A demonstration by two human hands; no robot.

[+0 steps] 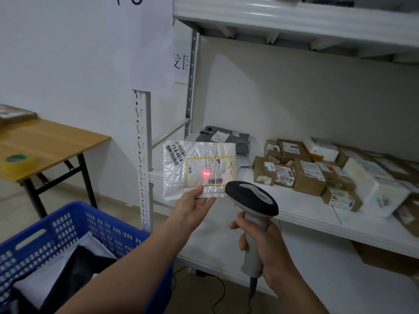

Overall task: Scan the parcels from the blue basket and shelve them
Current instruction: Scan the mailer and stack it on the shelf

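scanner [252, 200] in right hand [269, 250] lights parcel [197, 168].

Parcel depot, shelf [294, 214] stacked with parcels [308, 175]

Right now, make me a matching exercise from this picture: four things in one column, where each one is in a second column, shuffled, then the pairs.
1. white padded mailer
2. barcode scanner
3. tape roll
4. grey poly bag

A. on the wooden table
B. held by the right hand
C. on the shelf, near its back
D. pinched by the left hand

Pairs: 1-D, 2-B, 3-A, 4-C.
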